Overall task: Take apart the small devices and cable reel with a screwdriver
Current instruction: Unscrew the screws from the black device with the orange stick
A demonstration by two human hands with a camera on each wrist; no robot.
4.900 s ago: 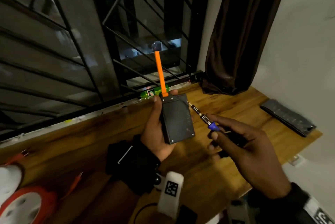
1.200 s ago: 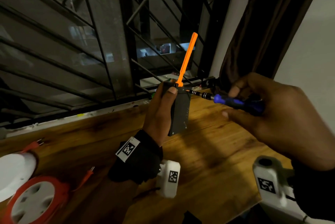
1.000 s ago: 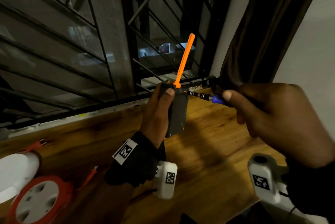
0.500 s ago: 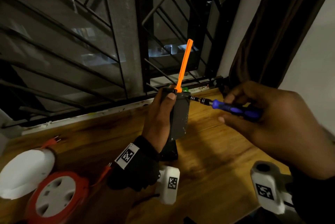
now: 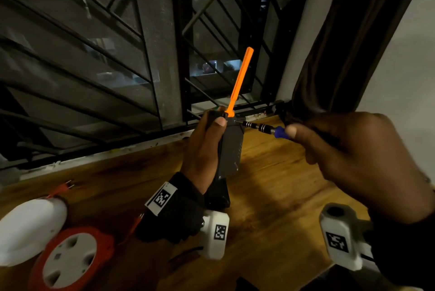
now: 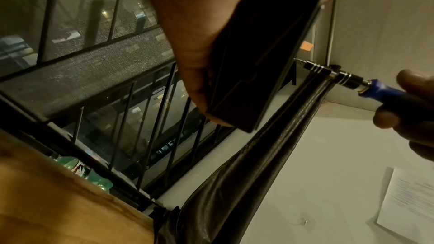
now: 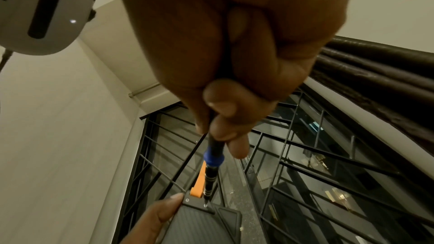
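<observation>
Black device (image 5: 229, 147) upright above the surface (image 5: 270, 208), my left hand (image 5: 204, 147) clamped round it, orange strip at 12. Right hand (image 5: 353, 161) clenched on the screwdriver (image 5: 261, 127), tip in the top-edge screw: loosening step. Next: steady turns, axial pressure. Cable reel (image 5: 70, 257) at 8, untouched. No containers seen.

Dark grey box-shaped device (image 5: 229, 147) with orange antenna (image 5: 239, 81) pointing up, held upright above desk (image 5: 270, 208). Blue-handled screwdriver (image 5: 266, 128), tip at screw in device's top corner. Orange-and-white cable reel (image 5: 68, 260) lying flat on desk, lower left.
</observation>
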